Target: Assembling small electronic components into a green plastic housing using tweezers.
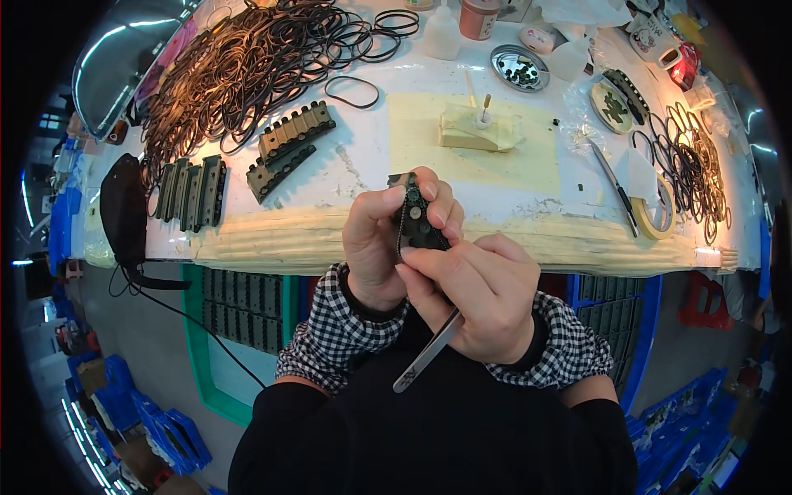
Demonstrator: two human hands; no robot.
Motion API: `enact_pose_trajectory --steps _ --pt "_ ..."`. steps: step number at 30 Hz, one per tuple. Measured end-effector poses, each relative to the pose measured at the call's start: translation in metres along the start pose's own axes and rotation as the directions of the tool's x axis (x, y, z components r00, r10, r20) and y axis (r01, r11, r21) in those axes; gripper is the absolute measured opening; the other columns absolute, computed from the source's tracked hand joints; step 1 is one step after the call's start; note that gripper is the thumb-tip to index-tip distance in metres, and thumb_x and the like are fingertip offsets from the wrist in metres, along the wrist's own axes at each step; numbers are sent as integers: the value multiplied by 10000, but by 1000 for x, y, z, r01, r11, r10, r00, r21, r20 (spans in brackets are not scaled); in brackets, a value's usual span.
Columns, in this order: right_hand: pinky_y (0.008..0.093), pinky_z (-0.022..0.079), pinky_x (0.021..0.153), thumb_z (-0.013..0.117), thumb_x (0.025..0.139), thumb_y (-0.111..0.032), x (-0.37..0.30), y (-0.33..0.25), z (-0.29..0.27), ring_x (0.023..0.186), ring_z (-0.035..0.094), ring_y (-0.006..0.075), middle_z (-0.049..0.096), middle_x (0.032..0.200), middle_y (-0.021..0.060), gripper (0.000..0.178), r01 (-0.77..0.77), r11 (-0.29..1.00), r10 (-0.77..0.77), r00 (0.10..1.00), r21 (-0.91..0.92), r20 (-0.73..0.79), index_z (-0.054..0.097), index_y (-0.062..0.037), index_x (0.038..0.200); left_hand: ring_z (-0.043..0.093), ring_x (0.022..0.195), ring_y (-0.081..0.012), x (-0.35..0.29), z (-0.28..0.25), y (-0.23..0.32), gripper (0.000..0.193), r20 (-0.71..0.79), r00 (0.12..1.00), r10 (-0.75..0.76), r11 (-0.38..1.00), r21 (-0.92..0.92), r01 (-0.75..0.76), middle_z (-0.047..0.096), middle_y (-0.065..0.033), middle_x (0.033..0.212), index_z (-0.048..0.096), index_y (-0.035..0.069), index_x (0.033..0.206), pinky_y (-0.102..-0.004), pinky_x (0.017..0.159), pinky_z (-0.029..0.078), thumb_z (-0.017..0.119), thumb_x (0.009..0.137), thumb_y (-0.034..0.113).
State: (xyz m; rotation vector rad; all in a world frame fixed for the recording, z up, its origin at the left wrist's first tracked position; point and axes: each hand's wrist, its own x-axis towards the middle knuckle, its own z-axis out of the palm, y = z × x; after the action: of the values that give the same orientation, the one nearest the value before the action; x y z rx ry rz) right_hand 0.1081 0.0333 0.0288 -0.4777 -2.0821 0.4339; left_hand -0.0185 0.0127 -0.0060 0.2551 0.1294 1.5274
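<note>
My left hand is closed around a small dark green toy vehicle chassis with round wheels, raised above the table's front edge. A thin black ridged rubber loop runs along the wheels. Thumb and fingertips of my right hand pinch at the chassis's lower end, by the loop; the exact contact is hidden. Metal tweezers are tucked in the same hand, their back end sticking out toward me. Nearest on the table are more chassis pieces, tan-lit and green, with another green group further left.
A big heap of black rubber loops lies at the back left, a smaller heap at the right. A taped block, a metal dish, a tape roll and a knife lie around. Green and blue trays sit below.
</note>
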Motion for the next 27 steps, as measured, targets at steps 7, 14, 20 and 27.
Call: enact_pose_trajectory --steps 7,14,20,27 --pt "254 402 497 764 711 -88 5 -3 -11 485 538 156 595 619 13 169 -32 996 30 999 84 19 687 -54 858 552 784 -196 1 0 0 238 12 998 54 998 41 -55 566 -54 799 512 65 944 -318 718 496 515 889 296" --pt "260 402 483 724 760 -89 8 10 -16 496 560 152 620 650 15 180 -86 991 79 994 -98 -69 685 -41 929 503 963 -178 4 9 1 212 17 939 342 832 460 -311 484 -20 885 469 110 934 -389 895 497 548 876 298" --pt "277 399 492 721 732 -81 13 16 -20 481 514 180 559 644 12 130 -124 986 130 991 -114 43 653 -70 842 485 1042 -199 3 10 1 233 47 924 379 727 603 -329 454 -21 896 451 105 912 -520 1007 458 565 843 297" --pt "284 402 505 709 681 -62 15 14 -21 550 513 178 512 757 19 155 -125 986 131 990 -109 53 594 -86 783 502 1039 -205 3 3 1 229 1 947 320 857 427 -290 473 -58 901 464 58 881 -495 964 499 558 879 266"
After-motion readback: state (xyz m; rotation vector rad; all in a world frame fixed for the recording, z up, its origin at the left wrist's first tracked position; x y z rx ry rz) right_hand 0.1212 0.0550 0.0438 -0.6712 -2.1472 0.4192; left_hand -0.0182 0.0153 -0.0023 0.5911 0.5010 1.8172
